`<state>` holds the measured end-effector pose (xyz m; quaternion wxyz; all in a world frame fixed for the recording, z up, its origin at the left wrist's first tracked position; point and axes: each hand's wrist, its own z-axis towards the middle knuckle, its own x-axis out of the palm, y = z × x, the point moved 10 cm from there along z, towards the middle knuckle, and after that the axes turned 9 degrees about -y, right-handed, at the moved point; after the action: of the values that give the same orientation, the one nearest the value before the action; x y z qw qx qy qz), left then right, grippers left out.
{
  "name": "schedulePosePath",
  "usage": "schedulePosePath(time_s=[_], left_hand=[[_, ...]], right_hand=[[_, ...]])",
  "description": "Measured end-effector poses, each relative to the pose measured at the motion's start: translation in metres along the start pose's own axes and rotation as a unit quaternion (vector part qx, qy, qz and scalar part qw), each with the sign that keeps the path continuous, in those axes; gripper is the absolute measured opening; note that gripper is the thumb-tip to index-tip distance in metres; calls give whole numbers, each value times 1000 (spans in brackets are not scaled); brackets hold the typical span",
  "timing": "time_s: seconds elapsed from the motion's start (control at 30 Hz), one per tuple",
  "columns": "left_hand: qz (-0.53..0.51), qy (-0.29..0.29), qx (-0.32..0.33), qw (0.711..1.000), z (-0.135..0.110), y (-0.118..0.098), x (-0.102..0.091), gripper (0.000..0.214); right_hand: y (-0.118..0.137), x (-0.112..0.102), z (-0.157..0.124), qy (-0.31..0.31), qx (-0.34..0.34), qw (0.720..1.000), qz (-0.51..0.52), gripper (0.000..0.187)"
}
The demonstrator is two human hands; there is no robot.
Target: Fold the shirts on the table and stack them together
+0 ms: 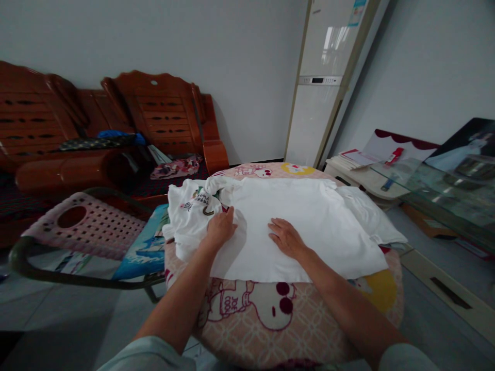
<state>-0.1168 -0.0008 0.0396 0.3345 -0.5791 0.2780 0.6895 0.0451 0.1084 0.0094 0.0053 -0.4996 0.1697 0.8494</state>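
Note:
A plain white shirt [309, 221] lies spread across a round table, its lower edge toward me. At its left side my left hand [221, 228] has bent fingers closed on the fabric; the fingertips are partly hidden. My right hand [286, 238] rests open on the middle of the shirt, palm down with fingers stretched out. Left of my left hand is a crumpled white garment [189, 208] with dark printed lettering. Folded white clothing [371, 216] sits at the right, partly under the spread shirt.
A patterned pink cloth [305, 319] covers the table. To the left stand a pink woven chair [87, 224] with a blue cushion [144, 247] and a wooden sofa [162, 118]. A glass-topped cabinet [444, 190] is at the right, a tall white air conditioner [315, 113] behind.

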Motion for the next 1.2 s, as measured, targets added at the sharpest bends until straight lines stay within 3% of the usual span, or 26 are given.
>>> schedulePosePath(time_s=[0.2,0.27,0.37,0.47,0.57,0.63,0.67,0.7,0.77,0.87,0.93,1.1,1.2], left_hand=[[15,47,-20,999,-15,7,0,59],[-32,47,0,998,-15,8,-2,62],[-182,44,52,981,-10,-7,-10,52],[-370,74,70,923,-6,-36,-19,35],[-538,168,39,825,-13,-72,-12,32],[-601,231,19,765,-19,-93,-4,38],[-614,250,12,748,-20,-99,0,41],[-616,253,4,746,-16,-100,4,42],[-590,191,-36,783,6,-83,10,42],[-471,-52,-144,869,54,-18,0,45],[-390,-132,-166,896,80,7,-2,51],[-374,-109,-197,900,134,26,22,49],[-375,-126,-198,897,151,28,22,39]], right_hand=[[1,-2,0,-11,-6,1000,26,36],[1,-6,2,-29,-1,998,56,33],[2,-17,6,-71,39,982,171,26],[-4,-13,8,-77,147,920,354,39],[-8,2,6,-56,245,847,469,59],[-14,2,4,-77,274,831,478,61],[-19,2,3,-90,286,830,470,59],[-24,2,1,-98,298,831,460,57],[-31,5,-2,-91,319,834,441,53],[-32,7,-3,-72,317,846,423,49],[-29,7,-2,-61,305,853,420,51],[-20,4,0,-30,275,863,423,61],[-17,3,1,-22,273,856,439,52]])
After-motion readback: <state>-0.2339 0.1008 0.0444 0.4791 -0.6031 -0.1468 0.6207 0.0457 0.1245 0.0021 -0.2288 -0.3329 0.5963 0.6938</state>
